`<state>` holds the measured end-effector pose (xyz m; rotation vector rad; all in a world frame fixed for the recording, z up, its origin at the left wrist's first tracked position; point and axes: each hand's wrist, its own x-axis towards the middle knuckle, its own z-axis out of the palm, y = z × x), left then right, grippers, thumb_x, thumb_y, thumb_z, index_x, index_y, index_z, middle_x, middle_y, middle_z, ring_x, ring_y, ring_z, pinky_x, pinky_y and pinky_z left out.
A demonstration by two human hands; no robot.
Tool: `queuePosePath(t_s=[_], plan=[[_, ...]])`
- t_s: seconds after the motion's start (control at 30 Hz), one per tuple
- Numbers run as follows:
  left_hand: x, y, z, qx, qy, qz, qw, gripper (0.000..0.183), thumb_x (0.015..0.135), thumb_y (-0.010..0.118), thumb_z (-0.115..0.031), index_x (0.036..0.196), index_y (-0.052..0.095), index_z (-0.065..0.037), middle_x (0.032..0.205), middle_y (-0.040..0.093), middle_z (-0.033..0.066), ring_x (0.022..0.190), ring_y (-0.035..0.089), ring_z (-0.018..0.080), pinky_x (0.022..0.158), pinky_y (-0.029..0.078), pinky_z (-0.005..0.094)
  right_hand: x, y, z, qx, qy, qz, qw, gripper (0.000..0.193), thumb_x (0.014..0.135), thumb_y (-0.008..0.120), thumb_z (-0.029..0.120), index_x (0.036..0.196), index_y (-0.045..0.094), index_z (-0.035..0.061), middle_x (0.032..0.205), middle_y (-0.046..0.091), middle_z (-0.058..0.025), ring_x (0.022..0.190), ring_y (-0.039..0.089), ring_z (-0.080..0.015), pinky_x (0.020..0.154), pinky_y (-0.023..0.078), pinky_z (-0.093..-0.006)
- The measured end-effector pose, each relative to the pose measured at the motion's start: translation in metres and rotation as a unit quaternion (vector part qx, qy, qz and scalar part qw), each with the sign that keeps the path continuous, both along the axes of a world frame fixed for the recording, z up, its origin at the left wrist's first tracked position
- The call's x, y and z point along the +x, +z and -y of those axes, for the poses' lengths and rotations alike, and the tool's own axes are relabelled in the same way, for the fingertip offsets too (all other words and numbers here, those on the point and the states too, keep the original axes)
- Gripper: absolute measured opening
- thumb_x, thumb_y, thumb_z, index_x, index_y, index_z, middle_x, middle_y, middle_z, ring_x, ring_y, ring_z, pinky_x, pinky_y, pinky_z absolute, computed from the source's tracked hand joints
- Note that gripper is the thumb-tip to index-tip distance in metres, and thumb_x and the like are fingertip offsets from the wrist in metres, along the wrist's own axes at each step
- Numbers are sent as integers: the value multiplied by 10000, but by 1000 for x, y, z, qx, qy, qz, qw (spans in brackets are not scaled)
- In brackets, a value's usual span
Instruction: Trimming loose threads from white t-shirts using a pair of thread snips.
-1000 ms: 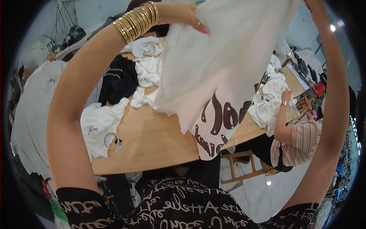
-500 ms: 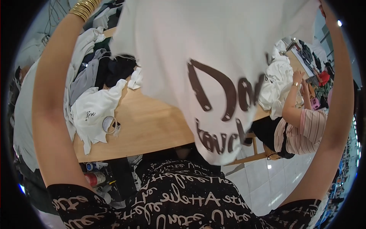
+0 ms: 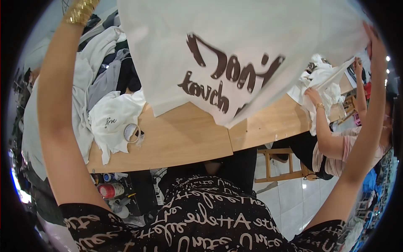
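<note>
A large white T-shirt with dark brown lettering hangs spread in front of me, its top running out of view. My right hand grips its edge at the far right, fingers closed on the cloth. My left arm reaches up at the left, and gold bangles circle the wrist. The left hand itself lies beyond the top edge, so its hold is hidden. Below the T-shirt's lower edge is the light wooden table.
At the left lie a small white printed garment, a tape roll and piled grey, white and black clothes. At the right a co-worker handles white cloth. A wooden stool stands beneath the table's right part.
The T-shirt has swung up and spread wider, its lettering now higher and further left. My right hand has come lower into view. The co-worker has lifted a white cloth.
</note>
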<state>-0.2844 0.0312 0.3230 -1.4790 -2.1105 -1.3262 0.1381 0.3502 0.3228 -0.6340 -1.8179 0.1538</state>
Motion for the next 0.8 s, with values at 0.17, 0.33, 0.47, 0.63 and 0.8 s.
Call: queuePosePath(t_s=[0.17, 0.33, 0.47, 0.63, 0.8], plan=[[-20, -169, 11, -180, -95, -16, 979, 238, 835, 562, -263, 811, 613, -32, 636, 571, 8, 605, 515, 78, 602, 445, 235, 33, -220, 32, -267, 83, 75, 957, 208, 839, 584, 216, 947, 596, 39, 786, 588, -18, 734, 524, -95, 661, 419, -220], [6, -343, 44, -405, -134, 12, 904, 230, 754, 635, -242, 714, 603, -18, 659, 583, 128, 600, 540, 198, 589, 427, 307, 30, -378, 140, -380, 56, 197, 902, 162, 772, 606, 152, 837, 581, 6, 614, 552, -76, 595, 511, -113, 561, 415, -259], [51, -378, 51, -403, -54, -28, 913, 170, 710, 657, -162, 744, 586, -11, 822, 572, 122, 763, 547, 293, 695, 442, 358, 47, -415, 174, -473, 18, 257, 843, 191, 716, 647, 153, 855, 588, 36, 642, 575, -71, 595, 540, -154, 559, 420, -265], [152, -379, 12, -210, -177, 55, 960, 150, 748, 632, -163, 821, 581, -42, 911, 546, 115, 926, 494, 289, 845, 391, 349, 68, -422, 171, -535, 60, 159, 828, 243, 710, 667, 154, 881, 573, 10, 634, 544, -47, 586, 500, -98, 566, 407, -253], [189, -385, -24, -323, -145, -23, 935, 227, 786, 602, -258, 801, 581, -33, 861, 547, 111, 856, 503, 284, 770, 393, 360, 64, -429, 166, -550, 71, 218, 803, 236, 765, 638, 189, 791, 573, -37, 625, 530, -18, 578, 429, -77, 526, 348, -229]])
